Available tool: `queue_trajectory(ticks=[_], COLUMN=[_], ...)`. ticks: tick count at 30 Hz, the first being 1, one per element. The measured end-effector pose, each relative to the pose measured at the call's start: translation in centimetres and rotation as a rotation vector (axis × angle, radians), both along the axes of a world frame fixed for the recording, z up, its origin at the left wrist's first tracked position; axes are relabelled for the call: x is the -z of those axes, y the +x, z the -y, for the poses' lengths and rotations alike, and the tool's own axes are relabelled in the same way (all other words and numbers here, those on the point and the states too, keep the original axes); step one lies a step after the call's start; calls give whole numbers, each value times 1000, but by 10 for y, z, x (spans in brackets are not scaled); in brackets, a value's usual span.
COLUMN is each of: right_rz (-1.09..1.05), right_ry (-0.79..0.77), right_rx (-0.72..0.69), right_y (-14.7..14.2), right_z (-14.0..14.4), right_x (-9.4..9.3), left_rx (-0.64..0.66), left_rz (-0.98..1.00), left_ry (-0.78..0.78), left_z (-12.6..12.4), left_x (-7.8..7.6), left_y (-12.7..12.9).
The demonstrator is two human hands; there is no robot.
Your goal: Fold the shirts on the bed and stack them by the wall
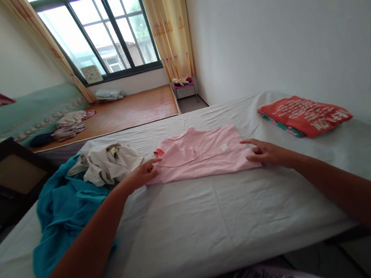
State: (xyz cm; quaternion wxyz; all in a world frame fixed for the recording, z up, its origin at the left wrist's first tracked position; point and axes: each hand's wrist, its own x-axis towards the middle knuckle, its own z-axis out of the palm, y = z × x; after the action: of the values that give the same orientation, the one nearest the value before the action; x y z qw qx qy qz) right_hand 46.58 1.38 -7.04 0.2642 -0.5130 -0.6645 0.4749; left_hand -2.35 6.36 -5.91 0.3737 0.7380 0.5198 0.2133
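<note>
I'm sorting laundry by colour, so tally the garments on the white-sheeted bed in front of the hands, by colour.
Pink: 1, the folded pink cotton shirt, left hand and right hand on its edges.
Teal: 1, the crumpled teal cloth.
Beige: 1, the crumpled beige garment.
Red: 1, the folded red printed shirt.
Total: 4

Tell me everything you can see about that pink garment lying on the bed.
The pale pink cloth garment looks like a soft knit top, folded into a flat rectangle with a small white tag showing on it and a short sleeve edge at its left end. It lies flat on the white bedsheet. The left hand rests on its left edge and the right hand on its right edge, fingers spread flat.
</note>
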Motion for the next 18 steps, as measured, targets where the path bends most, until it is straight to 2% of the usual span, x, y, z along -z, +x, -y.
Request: queue_trajectory(ticks=[4,8,10,12,14,16,18], right_rz=[110,291,426,520,556,601,684], right_ry=[75,-45,-20,127,309,454,528], right_rx=[-87,-216,-211,-135,-53,14,88], right_y=[3,16,21,21,15,4,-8], right_z=[-2,-12,-27,-52,-84,-116,-143], right_x=[-1,-18,-31,-40,-41,-31,-12], left_rx=[117,318,340,249,60,-149,-282], left_rz=[-64,-233,-320,-325,-271,-252,-272], left_ry=[-41,-329,-397,-281,-51,135,211], left_z=[13,16,5,-15,-42,-68,-89], left_x=[-12,-36,-45,-46,-38,-24,-9], left_y=[-2,-10,-14,-14,-6,8,24])
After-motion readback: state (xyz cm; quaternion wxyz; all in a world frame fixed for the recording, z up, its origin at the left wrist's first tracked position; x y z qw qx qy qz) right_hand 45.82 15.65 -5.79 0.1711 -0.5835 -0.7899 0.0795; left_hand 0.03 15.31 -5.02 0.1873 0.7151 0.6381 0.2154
